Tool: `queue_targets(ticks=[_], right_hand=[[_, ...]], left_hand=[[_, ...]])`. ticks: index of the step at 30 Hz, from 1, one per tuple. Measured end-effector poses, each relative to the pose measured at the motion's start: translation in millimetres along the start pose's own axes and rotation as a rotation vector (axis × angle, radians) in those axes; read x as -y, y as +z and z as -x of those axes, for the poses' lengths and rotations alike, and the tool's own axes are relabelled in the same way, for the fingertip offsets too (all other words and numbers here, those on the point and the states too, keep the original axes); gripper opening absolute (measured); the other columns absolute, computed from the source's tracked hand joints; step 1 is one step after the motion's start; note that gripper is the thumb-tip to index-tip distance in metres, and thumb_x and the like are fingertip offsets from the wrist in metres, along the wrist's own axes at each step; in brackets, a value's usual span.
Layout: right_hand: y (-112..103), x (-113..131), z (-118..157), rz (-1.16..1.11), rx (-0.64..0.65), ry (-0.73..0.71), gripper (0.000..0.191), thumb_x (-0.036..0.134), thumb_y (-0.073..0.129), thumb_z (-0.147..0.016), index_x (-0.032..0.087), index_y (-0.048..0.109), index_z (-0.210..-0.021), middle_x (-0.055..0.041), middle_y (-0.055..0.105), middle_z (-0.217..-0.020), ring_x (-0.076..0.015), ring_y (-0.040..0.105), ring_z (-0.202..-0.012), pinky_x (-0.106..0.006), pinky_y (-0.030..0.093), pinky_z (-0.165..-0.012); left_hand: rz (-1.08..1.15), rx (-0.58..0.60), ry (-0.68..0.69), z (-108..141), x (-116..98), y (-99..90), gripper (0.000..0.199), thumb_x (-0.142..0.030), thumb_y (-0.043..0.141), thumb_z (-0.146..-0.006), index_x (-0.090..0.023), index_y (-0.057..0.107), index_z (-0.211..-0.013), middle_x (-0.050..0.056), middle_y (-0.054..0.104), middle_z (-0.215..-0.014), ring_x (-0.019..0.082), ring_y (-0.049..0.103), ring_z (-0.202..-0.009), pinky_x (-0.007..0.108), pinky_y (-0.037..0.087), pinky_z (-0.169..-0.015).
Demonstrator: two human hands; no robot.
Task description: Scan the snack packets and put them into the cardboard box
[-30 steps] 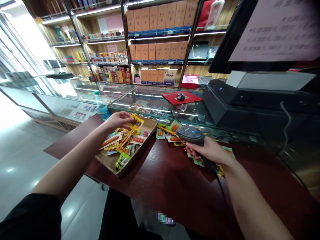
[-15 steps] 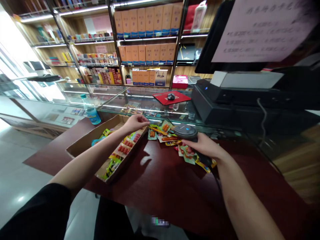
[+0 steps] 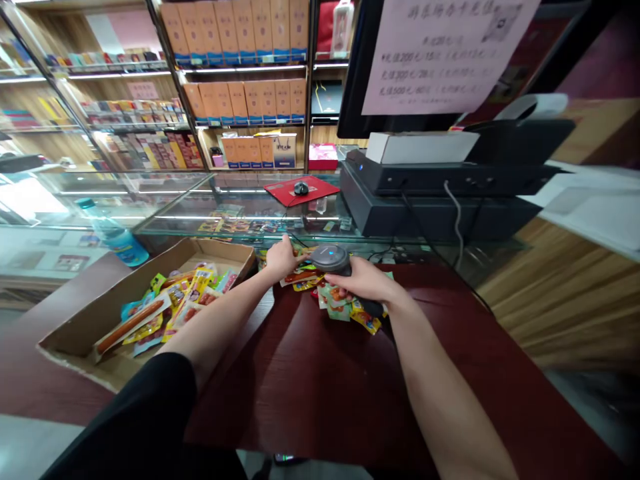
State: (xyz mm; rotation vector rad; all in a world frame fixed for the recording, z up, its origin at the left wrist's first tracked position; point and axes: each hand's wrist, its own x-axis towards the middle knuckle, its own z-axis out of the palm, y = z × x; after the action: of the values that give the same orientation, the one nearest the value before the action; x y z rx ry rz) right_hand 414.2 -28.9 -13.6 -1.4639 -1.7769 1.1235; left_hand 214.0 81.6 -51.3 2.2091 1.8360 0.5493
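Note:
My right hand is wrapped round the handle of a dark grey barcode scanner, its head above a loose pile of snack packets. My left hand is at the left end of this pile, thumb up and apart from the fingers that point to the packets; its fingertips are partly hidden. Sausage packets, pale green packets and a yellow packet lie under and beside the scanner. Left of my left forearm stands an open cardboard box with several colourful snack packets and a long wrapped sausage.
The dark red wooden table meets a glass display counter. A blue bottle stands behind the box. On the counter are a mouse on a red mat and a till unit with trailing cables.
My left hand has moved away from over the box's edge to the packet pile, its thumb now raised. The view has turned right, showing more of the box. My right hand still holds the scanner.

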Motion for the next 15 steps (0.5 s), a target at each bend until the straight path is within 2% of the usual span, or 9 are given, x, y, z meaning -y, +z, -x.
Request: queue_targets(ticks=[5, 7, 9, 11, 13, 15], right_hand=[[6.7, 4.9, 0.7, 0.028, 0.023, -0.038, 0.024, 0.043, 0.065, -0.079, 0.02, 0.061, -0.078, -0.0017, 0.066, -0.057, -0.0167, 0.062, -0.048, -0.029, 0.051, -0.046], [9.7, 7.4, 1.3, 0.068, 0.012, -0.052, 0.024, 0.043, 0.065, -0.079, 0.02, 0.062, -0.077, -0.0018, 0.065, -0.057, -0.0169, 0.062, -0.047, -0.029, 0.051, -0.046], [13.3, 11.5, 2.1, 0.1, 0.003, -0.058, 0.023, 0.043, 0.066, -0.078, 0.02, 0.064, -0.08, -0.0018, 0.065, -0.057, -0.0172, 0.062, -0.047, -0.029, 0.05, -0.046], [17.9, 17.5, 3.0, 0.115, -0.005, -0.06, 0.024, 0.042, 0.066, -0.078, 0.02, 0.065, -0.087, -0.0016, 0.066, -0.058, -0.0175, 0.062, -0.047, -0.029, 0.049, -0.045], [24.1, 24.2, 4.0, 0.126, -0.006, -0.067, 0.026, 0.041, 0.066, -0.078, 0.019, 0.066, -0.092, -0.0018, 0.066, -0.058, -0.0176, 0.062, -0.047, -0.029, 0.049, -0.046], [32.1, 30.0, 4.9, 0.131, -0.008, -0.091, 0.027, 0.041, 0.066, -0.078, 0.019, 0.066, -0.095, -0.0022, 0.067, -0.059, -0.0172, 0.061, -0.048, -0.029, 0.049, -0.048]], left_hand=[[0.113, -0.06, -0.027, -2.3, 10.5, 3.7, 0.045, -0.047, 0.071, -0.071, -0.02, 0.047, -0.098, 0.014, 0.067, -0.094, 0.03, 0.065, -0.094, 0.034, 0.046, -0.077], [0.254, -0.092, -0.082, -3.7, 16.3, -2.3, 0.04, -0.041, 0.072, -0.07, -0.02, 0.048, -0.094, 0.011, 0.067, -0.09, 0.026, 0.066, -0.09, 0.033, 0.048, -0.076], [0.495, -0.102, -0.174, -2.3, 22.5, -14.7, 0.034, -0.035, 0.072, -0.07, -0.02, 0.049, -0.09, 0.006, 0.066, -0.087, 0.021, 0.066, -0.082, 0.031, 0.05, -0.075], [0.807, -0.015, -0.275, 3.5, 31.0, -32.3, 0.029, -0.03, 0.071, -0.071, -0.019, 0.051, -0.089, 0.003, 0.066, -0.083, 0.015, 0.065, -0.072, 0.03, 0.053, -0.071], [1.08, 0.164, -0.339, 13.6, 43.0, -51.7, 0.028, -0.026, 0.073, -0.07, -0.017, 0.055, -0.089, 0.002, 0.067, -0.081, 0.013, 0.065, -0.066, 0.03, 0.055, -0.066], [1.219, 0.326, -0.364, 25.9, 57.6, -68.4, 0.03, -0.023, 0.077, -0.066, -0.016, 0.06, -0.09, 0.005, 0.069, -0.084, 0.014, 0.066, -0.067, 0.03, 0.057, -0.064]])
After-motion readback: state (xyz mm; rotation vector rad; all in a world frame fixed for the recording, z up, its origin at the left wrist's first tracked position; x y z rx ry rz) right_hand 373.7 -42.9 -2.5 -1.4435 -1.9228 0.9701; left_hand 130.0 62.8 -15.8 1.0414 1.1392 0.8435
